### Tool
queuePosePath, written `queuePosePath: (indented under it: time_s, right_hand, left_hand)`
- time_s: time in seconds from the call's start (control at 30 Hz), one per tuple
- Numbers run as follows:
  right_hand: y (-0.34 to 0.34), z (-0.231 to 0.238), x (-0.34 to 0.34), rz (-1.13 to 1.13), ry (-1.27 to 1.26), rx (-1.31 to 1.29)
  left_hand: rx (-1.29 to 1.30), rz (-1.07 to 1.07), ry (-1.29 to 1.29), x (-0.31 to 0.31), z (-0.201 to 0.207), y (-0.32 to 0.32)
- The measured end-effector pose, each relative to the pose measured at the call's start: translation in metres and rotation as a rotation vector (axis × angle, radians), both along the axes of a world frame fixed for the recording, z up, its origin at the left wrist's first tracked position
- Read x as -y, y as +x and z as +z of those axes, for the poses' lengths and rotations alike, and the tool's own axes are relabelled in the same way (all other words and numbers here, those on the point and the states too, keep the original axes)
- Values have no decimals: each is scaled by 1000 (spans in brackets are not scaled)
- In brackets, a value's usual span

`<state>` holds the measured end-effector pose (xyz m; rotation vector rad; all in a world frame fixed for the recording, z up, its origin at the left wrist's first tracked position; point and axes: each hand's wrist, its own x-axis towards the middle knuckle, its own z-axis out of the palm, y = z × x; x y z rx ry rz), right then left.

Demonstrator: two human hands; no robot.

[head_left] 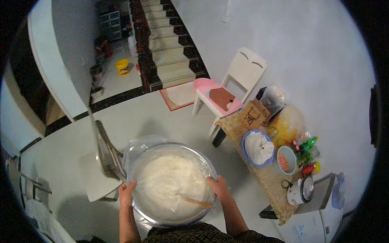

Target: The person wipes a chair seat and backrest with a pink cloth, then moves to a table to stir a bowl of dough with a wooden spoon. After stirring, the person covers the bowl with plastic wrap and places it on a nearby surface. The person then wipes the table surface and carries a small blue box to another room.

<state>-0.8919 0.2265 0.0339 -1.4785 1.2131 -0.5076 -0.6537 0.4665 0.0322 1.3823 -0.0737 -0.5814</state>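
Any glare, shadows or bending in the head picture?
In the head view: faint glints on the clear plastic film over the round silver metal basin; soft shadow on the pale floor, lower left; tall white wall strip bowed by fisheye distortion.

- The counter (269, 186) wears a mottled tan cover.
- Blue basket (243, 150) with white cloth: on the counter, the landmark.
- Grey-blue bowl (292, 167) of pinkish pieces: just right of the basket.
- Cardboard box (252, 114): beyond the basket.
- Yellow plastic bag (285, 131): beyond the basket, to its right.
- Bottles (308, 146): farther right of the basket.
- White cooker (295, 195): right of the basket, nearer the wearer.
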Motion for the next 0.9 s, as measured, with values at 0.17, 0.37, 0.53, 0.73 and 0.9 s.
queuePosePath:
  time_s: [0.17, 0.37, 0.53, 0.73, 0.9]
  right_hand:
    - [20, -38, 86, -119, 23, 98]
    - [54, -40, 168, -163, -5, 116]
    - [94, -7, 226, -298, 49, 171]
    - [120, -8, 324, -349, 104, 195]
    - [143, -17, 408, -334, 121, 242]
  left_hand:
    - [29, -76, -40, 118, -5, 45]
    - [82, -210, 56, 232, 19, 108]
    - [54, -303, -3, 324, 25, 154]
    - [27, -385, 41, 437, 24, 193]
    - [75, -446, 114, 533, 13, 228]
